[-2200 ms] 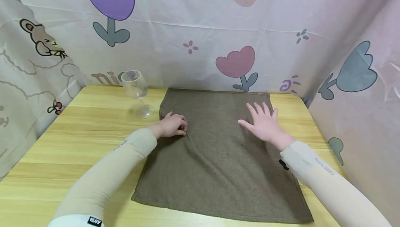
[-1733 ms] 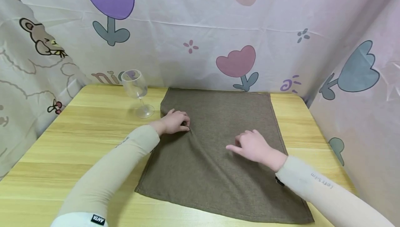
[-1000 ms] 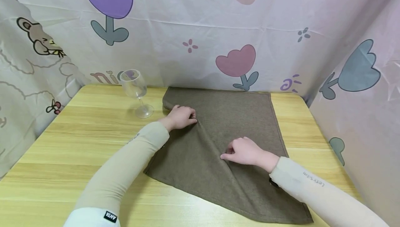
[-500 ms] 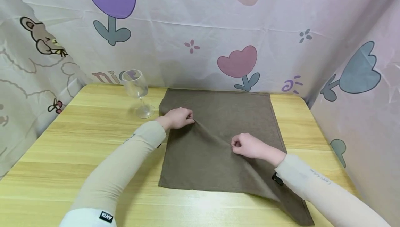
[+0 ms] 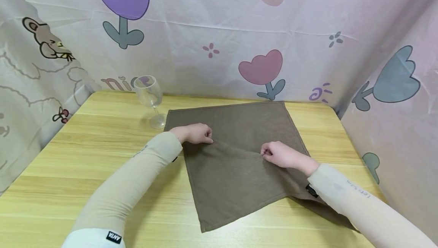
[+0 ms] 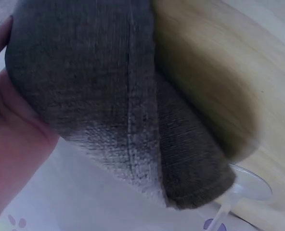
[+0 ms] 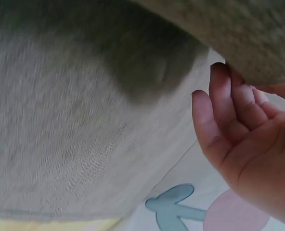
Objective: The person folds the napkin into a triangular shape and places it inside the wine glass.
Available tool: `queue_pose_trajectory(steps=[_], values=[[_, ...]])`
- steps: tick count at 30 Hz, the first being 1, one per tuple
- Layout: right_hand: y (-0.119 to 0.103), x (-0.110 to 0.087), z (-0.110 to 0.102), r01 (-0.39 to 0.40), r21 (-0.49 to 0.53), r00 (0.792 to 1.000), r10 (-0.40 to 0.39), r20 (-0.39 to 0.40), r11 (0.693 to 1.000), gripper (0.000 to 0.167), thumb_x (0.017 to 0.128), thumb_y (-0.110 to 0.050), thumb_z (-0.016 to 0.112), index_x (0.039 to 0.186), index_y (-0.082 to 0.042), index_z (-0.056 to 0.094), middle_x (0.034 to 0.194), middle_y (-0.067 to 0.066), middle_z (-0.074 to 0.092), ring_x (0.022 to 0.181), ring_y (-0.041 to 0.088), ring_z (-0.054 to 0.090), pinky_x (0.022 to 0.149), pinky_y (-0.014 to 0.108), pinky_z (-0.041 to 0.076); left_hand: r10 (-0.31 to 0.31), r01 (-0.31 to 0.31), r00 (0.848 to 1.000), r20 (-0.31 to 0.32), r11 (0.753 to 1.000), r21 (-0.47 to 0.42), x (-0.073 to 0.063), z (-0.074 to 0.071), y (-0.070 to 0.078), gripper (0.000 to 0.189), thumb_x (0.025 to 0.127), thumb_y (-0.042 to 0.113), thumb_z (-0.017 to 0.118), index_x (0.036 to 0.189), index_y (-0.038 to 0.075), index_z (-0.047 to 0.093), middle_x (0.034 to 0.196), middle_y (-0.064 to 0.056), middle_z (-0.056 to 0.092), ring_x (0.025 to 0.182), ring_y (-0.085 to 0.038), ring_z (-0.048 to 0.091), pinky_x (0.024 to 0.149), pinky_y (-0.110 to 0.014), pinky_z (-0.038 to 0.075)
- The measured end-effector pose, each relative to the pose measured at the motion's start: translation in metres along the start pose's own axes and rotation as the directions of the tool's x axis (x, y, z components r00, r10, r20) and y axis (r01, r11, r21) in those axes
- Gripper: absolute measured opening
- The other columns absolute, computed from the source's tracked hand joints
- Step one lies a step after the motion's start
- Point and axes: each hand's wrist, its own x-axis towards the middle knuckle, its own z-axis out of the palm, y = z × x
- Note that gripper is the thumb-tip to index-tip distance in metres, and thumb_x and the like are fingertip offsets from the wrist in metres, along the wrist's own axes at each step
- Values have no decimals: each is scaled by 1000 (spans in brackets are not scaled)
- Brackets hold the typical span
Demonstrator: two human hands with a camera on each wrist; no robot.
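Observation:
A brown cloth (image 5: 236,187) lies askew over the middle of the table, raised into a ridge between both hands. My left hand (image 5: 196,133) pinches it left of its middle; in the left wrist view the cloth (image 6: 84,72) hangs past the palm, with its stitched hem showing. Farther right, my right hand (image 5: 282,154) pinches the other end of the ridge. The right wrist view shows the curled fingers (image 7: 222,96) at a fold of fabric. The cloth's near right part is folded under and partly hidden by the right forearm.
A clear wine glass (image 5: 149,92) stands upright at the back left, its foot right by the cloth's far left corner. The wooden table (image 5: 85,153) meets a printed curtain (image 5: 205,24) behind and at both sides.
The right hand went from spread fingers to pinching the cloth. Both hands lifted a ridge and turned the cloth; its far left corner swung toward the glass, its near left corner moved right.

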Motion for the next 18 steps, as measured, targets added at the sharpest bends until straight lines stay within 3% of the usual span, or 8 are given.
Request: queue_pose_trajectory(steps=[4,7,9,13,16,18], values=[[12,2,-4,45,-53,999,-44,21,998,12,86,4,50,82,-4,58,70,-3,51,63,5,40,61,21,38,21,-20,998,59,1000,-20,3,-2,2,24,95,18,53,74,11,43,66,3,37,59,-10,34,62,-22,31],[21,3,-7,58,-78,998,-56,30,995,14,86,6,48,85,-3,58,74,0,54,66,6,42,64,23,40,9,-8,998,63,1000,-5,3,-5,5,12,92,10,51,82,8,44,74,0,39,65,-12,35,65,-25,30],[26,5,-7,56,-78,998,-54,29,995,15,85,7,47,87,-3,57,73,0,55,65,6,42,63,23,40,-24,23,999,32,999,30,4,-5,5,4,89,6,52,90,5,48,81,-2,45,71,-14,38,68,-27,33],[32,6,-2,41,-111,999,-39,15,993,12,83,5,49,88,-5,54,67,-3,49,60,5,40,59,21,37,-80,95,993,-92,979,181,8,-2,4,15,86,6,57,100,6,51,94,-7,52,81,-18,44,74,-33,39],[33,6,2,47,-186,999,-51,-17,981,13,81,4,55,85,-8,52,67,-4,45,62,6,39,59,21,35,-69,112,985,-157,952,284,11,4,3,10,84,7,62,88,10,53,93,-7,50,86,-23,46,77,-39,39],[32,7,4,82,-256,994,-97,-44,963,15,78,4,59,81,-9,52,69,-4,45,66,8,40,60,22,36,-52,102,986,-161,942,318,11,7,2,10,86,6,61,81,12,54,92,-6,49,93,-25,50,82,-42,40]])
